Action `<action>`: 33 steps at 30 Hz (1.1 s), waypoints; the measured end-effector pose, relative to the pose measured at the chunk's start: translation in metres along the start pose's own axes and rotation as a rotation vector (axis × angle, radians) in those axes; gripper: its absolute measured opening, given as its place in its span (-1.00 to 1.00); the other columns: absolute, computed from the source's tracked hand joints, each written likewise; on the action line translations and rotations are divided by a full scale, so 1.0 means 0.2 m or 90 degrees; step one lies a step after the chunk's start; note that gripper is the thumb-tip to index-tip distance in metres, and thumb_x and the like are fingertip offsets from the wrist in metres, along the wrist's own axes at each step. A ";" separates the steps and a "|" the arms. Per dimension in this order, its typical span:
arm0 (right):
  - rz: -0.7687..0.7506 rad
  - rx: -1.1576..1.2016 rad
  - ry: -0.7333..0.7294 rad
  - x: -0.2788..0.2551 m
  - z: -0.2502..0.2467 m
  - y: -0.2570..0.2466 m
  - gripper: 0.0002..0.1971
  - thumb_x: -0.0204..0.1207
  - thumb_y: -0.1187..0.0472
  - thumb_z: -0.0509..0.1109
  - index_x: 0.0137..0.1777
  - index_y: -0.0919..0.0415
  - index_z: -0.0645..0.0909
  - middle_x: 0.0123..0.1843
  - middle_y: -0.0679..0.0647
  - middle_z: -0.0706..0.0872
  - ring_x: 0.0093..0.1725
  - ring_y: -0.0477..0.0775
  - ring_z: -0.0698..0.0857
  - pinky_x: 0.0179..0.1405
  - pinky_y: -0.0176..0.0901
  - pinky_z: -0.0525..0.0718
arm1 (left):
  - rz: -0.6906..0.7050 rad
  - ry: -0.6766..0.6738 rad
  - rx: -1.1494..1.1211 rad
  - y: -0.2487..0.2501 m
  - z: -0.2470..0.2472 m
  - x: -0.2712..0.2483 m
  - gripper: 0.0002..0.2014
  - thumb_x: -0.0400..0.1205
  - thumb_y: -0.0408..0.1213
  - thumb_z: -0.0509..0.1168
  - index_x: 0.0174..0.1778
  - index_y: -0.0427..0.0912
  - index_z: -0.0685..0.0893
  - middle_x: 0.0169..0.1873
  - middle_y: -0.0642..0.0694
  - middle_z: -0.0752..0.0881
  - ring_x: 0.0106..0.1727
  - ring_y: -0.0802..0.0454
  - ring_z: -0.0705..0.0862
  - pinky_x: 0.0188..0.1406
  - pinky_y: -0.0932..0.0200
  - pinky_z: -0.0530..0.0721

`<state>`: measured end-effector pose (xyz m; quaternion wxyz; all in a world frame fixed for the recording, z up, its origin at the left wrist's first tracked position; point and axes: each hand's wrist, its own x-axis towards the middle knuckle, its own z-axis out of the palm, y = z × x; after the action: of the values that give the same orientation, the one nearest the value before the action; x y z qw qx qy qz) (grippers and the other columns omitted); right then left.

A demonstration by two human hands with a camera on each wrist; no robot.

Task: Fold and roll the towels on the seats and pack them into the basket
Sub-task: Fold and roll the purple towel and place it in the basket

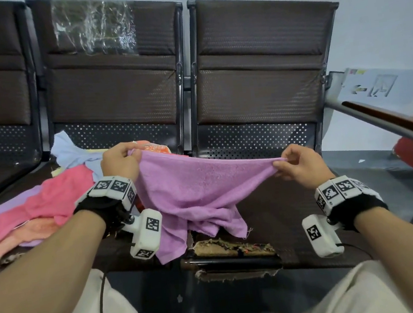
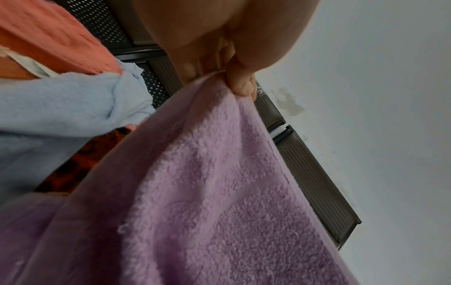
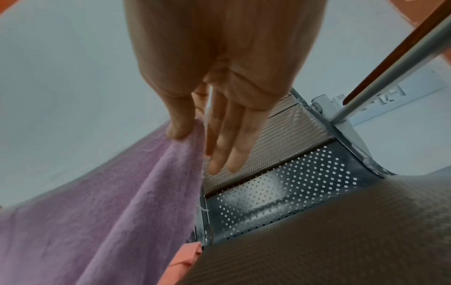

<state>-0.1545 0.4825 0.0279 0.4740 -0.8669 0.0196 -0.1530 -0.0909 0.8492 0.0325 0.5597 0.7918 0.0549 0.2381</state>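
Purple terry towel (image 1: 199, 191) (sagging), pinched by L hand (image 1: 119, 162), R hand (image 1: 298, 165).

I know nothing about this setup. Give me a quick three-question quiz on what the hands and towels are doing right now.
1. True or false: both hands hold the purple towel.
2. Which towel lies nearest the left hand? A) pink towel B) green towel C) black towel
3. Fill in: the right hand ____ the towel's corner between thumb and finger.

Key:
1. True; it hangs spread between them above the seat.
2. A.
3. pinches.
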 end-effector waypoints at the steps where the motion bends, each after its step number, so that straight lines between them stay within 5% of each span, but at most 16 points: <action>1: 0.004 -0.007 0.033 -0.01 -0.01 -0.01 -0.71 0.43 0.38 0.52 -0.30 0.14 0.44 -0.40 0.14 0.71 -0.36 0.20 0.75 -0.30 0.06 0.73 | 0.006 -0.010 -0.019 0.02 0.00 -0.02 -0.82 0.58 -0.42 0.30 -0.10 -0.10 0.78 -0.15 -0.02 0.76 -0.10 0.09 0.67 -0.06 0.29 0.59; 4: 0.019 -0.047 0.141 -0.01 -0.04 -0.07 -0.66 0.34 0.39 0.59 -0.30 0.10 0.46 -0.35 0.14 0.68 -0.29 0.14 0.68 -0.17 -0.01 0.65 | 0.050 -0.052 -0.070 0.11 -0.01 -0.09 -0.84 0.58 -0.48 0.29 -0.08 -0.23 0.77 -0.18 -0.09 0.75 -0.15 0.13 0.66 -0.20 0.49 0.55; 9: 0.005 -0.103 0.245 0.01 -0.08 -0.25 -0.81 0.36 0.35 0.54 -0.16 0.07 0.65 -0.29 0.01 0.69 -0.21 0.03 0.69 -0.16 -0.23 0.58 | 0.095 -0.086 -0.160 0.26 0.00 -0.15 -0.77 0.55 -0.54 0.30 -0.15 -0.11 0.75 -0.24 -0.10 0.75 -0.20 0.16 0.67 -0.06 0.26 0.58; 12: -0.023 -0.074 0.317 0.04 -0.15 -0.38 -0.80 0.41 0.38 0.47 -0.10 0.04 0.68 -0.18 -0.03 0.71 -0.17 -0.07 0.65 -0.19 -0.44 0.49 | 0.125 -0.054 -0.224 0.40 -0.02 -0.12 -0.71 0.53 -0.52 0.33 -0.23 0.02 0.75 -0.31 0.01 0.75 -0.26 0.22 0.68 -0.11 0.18 0.63; 17: -0.143 0.026 0.423 0.11 -0.33 -0.63 -0.81 0.45 0.41 0.47 -0.02 0.14 0.68 -0.12 -0.01 0.70 -0.18 -0.14 0.66 -0.33 -0.75 0.45 | 0.183 0.045 -0.289 0.66 -0.10 0.00 -0.70 0.51 -0.45 0.37 -0.29 0.14 0.75 -0.33 0.15 0.75 -0.31 0.40 0.67 -0.21 0.48 0.57; 22: -0.091 -0.050 0.358 0.11 -0.32 -0.52 -0.81 0.44 0.33 0.50 0.03 0.13 0.78 -0.17 -0.03 0.75 -0.16 -0.09 0.70 -0.12 -0.40 0.56 | 0.163 0.054 -0.215 0.56 -0.08 0.05 -0.78 0.52 -0.52 0.34 -0.06 -0.13 0.77 -0.32 -0.01 0.73 -0.37 0.40 0.64 -0.25 0.51 0.56; 25: -0.038 -0.118 0.315 0.13 -0.25 -0.36 -0.86 0.45 0.27 0.49 -0.03 0.09 0.82 -0.22 -0.04 0.77 -0.16 -0.09 0.68 -0.05 -0.34 0.51 | 0.163 0.025 -0.131 0.40 -0.01 0.05 -0.77 0.53 -0.53 0.34 0.05 -0.28 0.77 -0.21 -0.17 0.75 -0.20 0.09 0.67 -0.08 0.27 0.61; 31: 0.099 -0.033 0.279 0.21 -0.11 -0.10 -0.84 0.58 0.17 0.34 -0.14 0.25 0.65 -0.18 0.12 0.69 -0.13 0.07 0.61 -0.04 -0.14 0.53 | 0.091 -0.053 0.047 0.14 0.15 0.09 -0.71 0.54 -0.45 0.34 0.18 -0.29 0.74 0.07 -0.23 0.77 0.07 -0.10 0.73 0.24 0.08 0.62; 33: 0.130 -0.015 0.271 0.23 -0.07 -0.03 -0.83 0.60 0.18 0.31 -0.14 0.26 0.62 -0.16 0.14 0.66 -0.11 0.08 0.58 -0.01 -0.09 0.52 | 0.115 -0.099 0.103 0.10 0.20 0.08 -0.76 0.54 -0.47 0.33 0.10 -0.32 0.77 0.06 -0.25 0.78 0.13 -0.12 0.71 0.23 0.20 0.56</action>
<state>-0.1159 0.4658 0.0514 0.4619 -0.8143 0.2086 -0.2830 -0.0637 0.8123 0.0459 0.4732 0.8519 -0.0413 0.2204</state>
